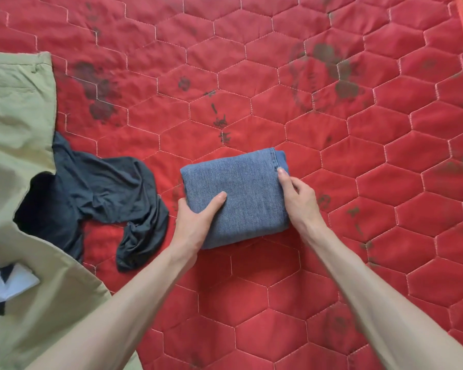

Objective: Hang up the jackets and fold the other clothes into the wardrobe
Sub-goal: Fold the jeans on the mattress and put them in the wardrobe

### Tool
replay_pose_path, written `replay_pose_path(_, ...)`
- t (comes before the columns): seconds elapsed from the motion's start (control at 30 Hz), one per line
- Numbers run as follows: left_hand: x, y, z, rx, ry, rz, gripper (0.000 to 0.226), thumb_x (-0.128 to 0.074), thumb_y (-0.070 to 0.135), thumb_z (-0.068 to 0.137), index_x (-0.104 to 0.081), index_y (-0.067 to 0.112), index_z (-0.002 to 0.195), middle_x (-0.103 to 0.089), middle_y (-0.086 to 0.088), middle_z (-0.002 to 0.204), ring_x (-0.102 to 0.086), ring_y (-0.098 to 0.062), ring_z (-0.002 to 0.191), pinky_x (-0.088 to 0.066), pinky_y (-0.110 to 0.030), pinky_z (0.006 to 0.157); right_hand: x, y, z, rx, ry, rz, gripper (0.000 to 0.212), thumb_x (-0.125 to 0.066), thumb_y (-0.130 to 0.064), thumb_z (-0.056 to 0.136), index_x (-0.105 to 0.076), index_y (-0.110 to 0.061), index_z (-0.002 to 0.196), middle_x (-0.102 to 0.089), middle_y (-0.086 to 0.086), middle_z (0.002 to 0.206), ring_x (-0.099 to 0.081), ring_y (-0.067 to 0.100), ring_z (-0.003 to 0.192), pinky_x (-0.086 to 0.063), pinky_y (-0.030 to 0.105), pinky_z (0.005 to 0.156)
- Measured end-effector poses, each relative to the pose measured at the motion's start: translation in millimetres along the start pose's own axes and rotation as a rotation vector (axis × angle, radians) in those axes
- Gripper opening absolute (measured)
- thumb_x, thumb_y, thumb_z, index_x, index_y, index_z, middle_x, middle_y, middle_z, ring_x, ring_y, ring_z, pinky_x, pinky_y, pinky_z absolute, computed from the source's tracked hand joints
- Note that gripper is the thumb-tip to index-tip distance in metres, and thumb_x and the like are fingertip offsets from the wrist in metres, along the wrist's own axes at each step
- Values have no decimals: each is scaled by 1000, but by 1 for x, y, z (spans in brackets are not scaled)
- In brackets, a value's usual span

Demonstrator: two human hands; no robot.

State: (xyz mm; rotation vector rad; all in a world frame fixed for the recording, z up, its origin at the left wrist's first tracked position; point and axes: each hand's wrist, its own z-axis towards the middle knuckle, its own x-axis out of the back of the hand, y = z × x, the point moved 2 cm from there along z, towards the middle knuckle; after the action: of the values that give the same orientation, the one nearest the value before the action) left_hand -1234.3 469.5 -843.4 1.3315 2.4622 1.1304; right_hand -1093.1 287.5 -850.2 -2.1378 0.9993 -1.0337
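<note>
Red quilted mattress cover [332,303], hexagon-stitched, dark-stained. Left hand [195,222] and right hand [300,201] grip opposite ends of folded blue jeans [241,198] at centre, long axis left-right, hem edge far right. Dark grey garment [96,193] crumpled left, partly under khaki trousers [16,129].

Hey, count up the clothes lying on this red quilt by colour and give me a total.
Blue: 1, the folded jeans, gripped by the left hand and right hand
Khaki green: 1, the trousers
Dark grey: 1, the crumpled shirt
White: 1, a garment mostly out of frame
Total: 4
</note>
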Motion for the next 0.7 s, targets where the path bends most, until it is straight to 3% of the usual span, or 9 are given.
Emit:
replay_pose_path(0.1, -2, -4, 4, 19, -82, -165, 72, -91, 44, 70, -64, 15, 130, -77, -1, 119, -73, -17, 111, -54, -43, 106, -9, -7, 7, -131, -230, 181, 40, -66, -57, 96, -77, -20, 86, -77, -21, 76, -70, -8, 69, -49, 9, 59)
replay_pose_path(0.2, -4, -8, 3, 51, -142, -243, 49, -84, 27, 83, -68, 14, 127, -79, -1, 116, -74, -18, 109, -60, -36, 94, -10, -5, 9, -157, -376, 217, 43, -80, -58, 83, -80, -18, 100, -81, -7, 97, -77, 5, 88, -56, 16, 65)
replay_pose_path(0.3, -1, -7, -3, 80, -200, -249, 48, -89, 31, 78, -72, 13, 120, -80, -2, 111, -77, -18, 101, -61, -27, 75, -3, -1, 4, -120, -378, 269, 41, -85, -50, 80, -79, -17, 104, -81, -2, 101, -77, 11, 91, -57, 20, 66)
replay_pose_path(0.43, 7, 8, -21, 122, -318, -286, 53, -89, 29, 72, -72, 12, 121, -79, -6, 114, -77, -19, 100, -61, -29, 73, 5, -8, -18, -58, -342, 309, 33, -86, -49, 80, -81, -22, 99, -81, 0, 104, -77, 12, 94, -58, 22, 70)
replay_pose_path(0.57, 33, 46, -54, 266, -436, -371, 37, -86, 35, 71, -83, 20, 105, -79, -6, 112, -78, -21, 95, -63, -34, 71, 24, -42, -56, -22, -322, 324, 40, -86, -58, 71, -82, -31, 100, -81, 1, 106, -76, 14, 95, -59, 24, 73)
replay_pose_path(0.7, 66, 95, -108, 270, -433, -423, 18, -84, 32, 76, -86, 21, 90, -81, -6, 104, -79, -20, 88, -62, -32, 68, 43, -94, -114, -1, -350, 356, 33, -85, -52, 74, -83, -30, 99, -81, 1, 104, -76, 11, 93, -57, 21, 71)
